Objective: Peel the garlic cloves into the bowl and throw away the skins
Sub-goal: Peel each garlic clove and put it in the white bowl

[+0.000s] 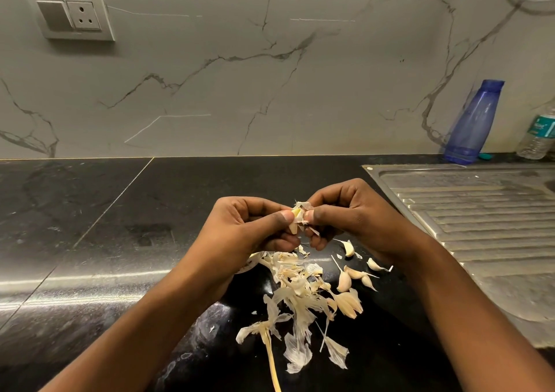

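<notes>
We see the left hand [255, 226] and right hand [345, 214] meet above the dark surface [120, 211], thumbs and curled fingers of both pinching one garlic clove [295, 219] between them. The clove shows pale yellow where bare, with papery skin lifting off its top. Nearer, on the surface, lies a heap of thin cream skins [297, 292]; several unpeeled cloves [348, 280] lie just to its right

I saw soft, even light; a bright glare band streaked the dark surface [90, 211], and wide-angle distortion bent the edges.
</notes>
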